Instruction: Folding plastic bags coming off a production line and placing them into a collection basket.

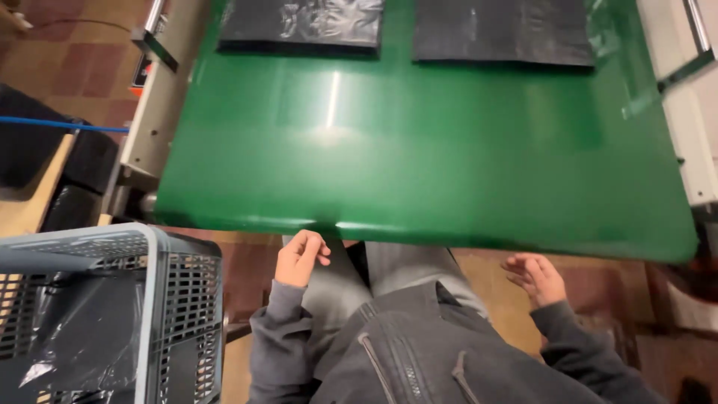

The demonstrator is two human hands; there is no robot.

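A wide green belt (426, 150) stretches in front of me. Two flat stacks of black plastic bags lie at its far end, one on the left (301, 24) and one on the right (502, 30). My left hand (301, 257) hangs just below the belt's near edge with its fingers curled and nothing in it. Over my lap, my right hand (535, 277) is held with its fingers loosely apart and empty. Neither hand touches the belt or the bags.
A grey plastic crate (161, 299) with black bags inside stands at my lower left. Grey machine frames run along the belt's left side (153, 112) and right side (692, 112). A blue cable (63, 124) crosses at the left over a tiled floor.
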